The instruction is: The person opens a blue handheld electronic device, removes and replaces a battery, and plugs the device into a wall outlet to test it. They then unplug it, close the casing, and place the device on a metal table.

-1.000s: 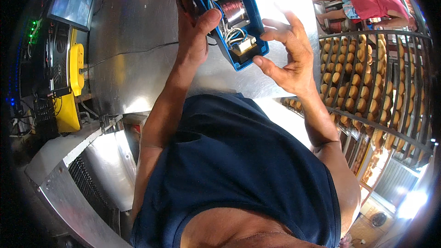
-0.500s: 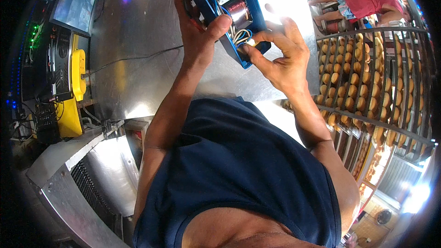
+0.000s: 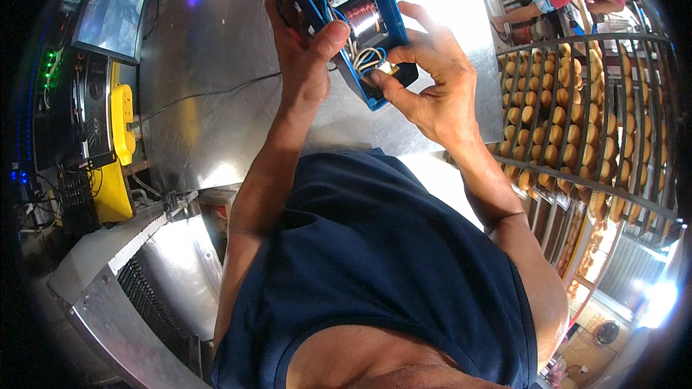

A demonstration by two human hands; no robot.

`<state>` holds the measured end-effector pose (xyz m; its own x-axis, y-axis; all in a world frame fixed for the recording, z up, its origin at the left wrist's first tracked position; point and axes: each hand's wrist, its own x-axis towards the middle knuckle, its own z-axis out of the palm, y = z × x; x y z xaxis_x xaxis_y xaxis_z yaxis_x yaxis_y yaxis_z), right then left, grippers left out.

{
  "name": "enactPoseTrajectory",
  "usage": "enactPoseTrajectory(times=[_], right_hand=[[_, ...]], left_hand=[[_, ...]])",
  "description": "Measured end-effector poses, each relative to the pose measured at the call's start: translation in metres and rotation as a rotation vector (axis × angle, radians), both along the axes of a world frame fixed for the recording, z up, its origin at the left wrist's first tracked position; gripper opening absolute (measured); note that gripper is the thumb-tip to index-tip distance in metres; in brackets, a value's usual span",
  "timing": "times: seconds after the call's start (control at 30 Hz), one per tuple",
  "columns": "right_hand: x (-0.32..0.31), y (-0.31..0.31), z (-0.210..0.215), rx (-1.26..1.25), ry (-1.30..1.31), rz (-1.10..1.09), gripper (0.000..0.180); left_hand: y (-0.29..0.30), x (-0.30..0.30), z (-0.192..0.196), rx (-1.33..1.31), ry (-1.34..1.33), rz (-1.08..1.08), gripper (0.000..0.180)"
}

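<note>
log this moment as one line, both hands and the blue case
left hand: holding blue case | right hand: at small white part inside case | reddish coil, wires: exposed

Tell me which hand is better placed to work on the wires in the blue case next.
The right hand, probably: its thumb and forefinger are at the white part beside the wires, while the left hand holds the case, thumb near the coil.
</note>
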<state>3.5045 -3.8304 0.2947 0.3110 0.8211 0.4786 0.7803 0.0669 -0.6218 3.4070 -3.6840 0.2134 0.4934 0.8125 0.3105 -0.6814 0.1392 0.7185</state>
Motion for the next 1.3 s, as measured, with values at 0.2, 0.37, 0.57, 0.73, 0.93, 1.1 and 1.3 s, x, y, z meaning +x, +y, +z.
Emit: enactPoseTrajectory(times=[0.2, 0.37, 0.57, 0.73, 0.93, 1.1, 1.3], right_hand=[[0.0, 0.003, 0.001, -0.028, -0.017, -0.087, 0.022], [0.003, 0.006, 0.002, -0.043, -0.061, -0.03, 0.027], [0.02, -0.007, -0.007, 0.117, 0.365, -0.032, 0.03], [0.012, -0.027, -0.04, 0.023, 0.793, -0.086, 0.018], [-0.004, -0.021, -0.046, -0.143, 0.695, -0.112, 0.022], [-0.012, -0.017, -0.042, -0.043, 0.957, 0.037, 0.017], [-0.011, -0.016, -0.039, -0.092, 0.909, 0.044, 0.012]], left_hand=[[-0.001, 0.001, -0.003, -0.038, 0.022, 0.017, 0.117], [0.001, 0.002, -0.005, -0.084, -0.006, -0.018, 0.109], [0.004, 0.007, -0.019, -0.127, -0.176, -0.028, 0.061], [-0.004, 0.009, 0.0, -0.364, -0.162, -0.046, 0.058], [-0.004, 0.009, -0.002, -0.385, -0.147, -0.06, 0.059], [-0.006, 0.005, 0.0, -0.334, -0.128, -0.089, 0.062], [-0.008, 0.0, 0.005, -0.302, -0.217, -0.067, 0.065]])
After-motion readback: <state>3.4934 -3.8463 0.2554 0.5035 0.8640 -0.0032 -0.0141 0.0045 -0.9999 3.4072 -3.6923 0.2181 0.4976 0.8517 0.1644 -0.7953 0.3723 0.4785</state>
